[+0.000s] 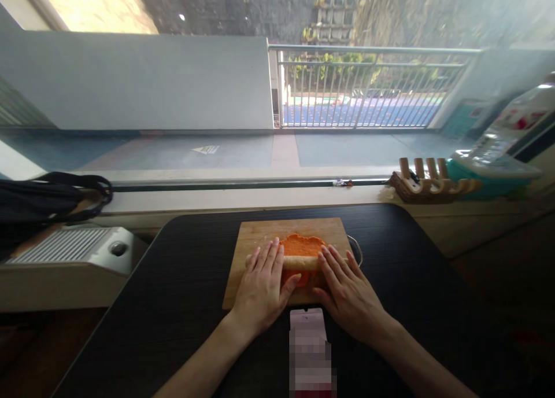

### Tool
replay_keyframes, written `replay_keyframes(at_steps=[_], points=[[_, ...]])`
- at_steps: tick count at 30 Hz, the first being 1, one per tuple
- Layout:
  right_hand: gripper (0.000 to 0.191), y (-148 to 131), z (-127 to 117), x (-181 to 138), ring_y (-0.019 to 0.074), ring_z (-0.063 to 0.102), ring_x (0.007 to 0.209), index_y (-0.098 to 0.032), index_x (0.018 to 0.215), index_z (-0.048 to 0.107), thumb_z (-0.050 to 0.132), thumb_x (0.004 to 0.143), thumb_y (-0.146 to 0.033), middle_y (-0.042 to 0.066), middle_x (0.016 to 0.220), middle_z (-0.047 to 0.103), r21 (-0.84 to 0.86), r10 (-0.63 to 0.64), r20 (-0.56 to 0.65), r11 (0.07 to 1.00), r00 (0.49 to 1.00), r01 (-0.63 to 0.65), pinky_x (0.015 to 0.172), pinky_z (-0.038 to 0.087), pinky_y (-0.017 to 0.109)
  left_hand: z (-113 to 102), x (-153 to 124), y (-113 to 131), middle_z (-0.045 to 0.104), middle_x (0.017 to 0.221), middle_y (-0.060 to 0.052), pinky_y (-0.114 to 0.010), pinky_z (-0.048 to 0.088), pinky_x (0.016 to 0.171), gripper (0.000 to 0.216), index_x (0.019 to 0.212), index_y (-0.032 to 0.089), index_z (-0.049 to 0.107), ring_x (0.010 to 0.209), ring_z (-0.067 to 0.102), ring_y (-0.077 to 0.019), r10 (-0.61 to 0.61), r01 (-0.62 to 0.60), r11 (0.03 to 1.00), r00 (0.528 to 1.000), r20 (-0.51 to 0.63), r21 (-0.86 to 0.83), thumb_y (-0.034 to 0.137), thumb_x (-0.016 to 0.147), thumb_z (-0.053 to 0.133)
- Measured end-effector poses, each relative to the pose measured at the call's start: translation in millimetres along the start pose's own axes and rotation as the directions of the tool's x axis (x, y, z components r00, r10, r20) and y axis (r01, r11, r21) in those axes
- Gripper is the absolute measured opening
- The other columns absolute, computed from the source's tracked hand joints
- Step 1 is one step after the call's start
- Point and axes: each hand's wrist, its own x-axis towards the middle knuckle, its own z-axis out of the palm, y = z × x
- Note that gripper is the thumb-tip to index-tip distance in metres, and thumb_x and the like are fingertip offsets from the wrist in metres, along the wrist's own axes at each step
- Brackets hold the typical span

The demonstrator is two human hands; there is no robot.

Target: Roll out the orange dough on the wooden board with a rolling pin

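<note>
While the rolling pin (301,263) lies across the orange sheet (302,246): press evenly at both ends and hold the pin level.
Left hand (263,285): opened flat, fingers extended over the pin's left end, not wrapped around it.
Right hand (347,287): likewise flat over the right end.
Orange sheet: on the cutting board (255,230), showing on both sides of the pin; dough-like, far edge ragged.
Rolling pin: pale, cylindrical, apparently wooden.
Cutting board: rectangular, wooden, flat on the dark table (173,305).

Clear bottle (514,125), teal box (498,184), metal railing (373,50)
</note>
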Motion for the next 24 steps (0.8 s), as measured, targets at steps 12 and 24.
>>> replay_keyframes(at_steps=[12, 24], points=[[0.064, 21.5, 2.6, 48.4, 0.0234, 0.025, 0.14, -0.006, 0.142, 0.037, 0.027, 0.097, -0.05, 0.012, 0.148, 0.035, 0.037, 0.114, 0.118, 0.992, 0.986, -0.119, 0.116, 0.015, 0.046, 2.4, 50.6, -17.9, 0.03, 0.15, -0.014, -0.044, 0.016, 0.117, 0.077, 0.142, 0.007, 0.034, 0.141, 0.022, -0.0228, -0.106, 0.159, 0.978, 0.939, 0.328, -0.137, 0.06, 0.092, 0.009], [0.063, 34.4, 3.2, 73.3, 0.0251, 0.029, 0.138, -0.008, 0.14, 0.04, 0.022, 0.097, -0.05, 0.013, 0.147, 0.037, 0.032, 0.139, 0.178, 0.989, 0.974, -0.147, 0.114, 0.016, 0.049, 11.9, 76.6, -21.5, 0.042, 0.144, -0.016, -0.047, 0.024, 0.113, 0.073, 0.135, 0.008, 0.046, 0.136, 0.034, -0.0262, -0.16, 0.185, 0.98, 0.952, 0.262, -0.075, 0.057, 0.094, 0.012]])
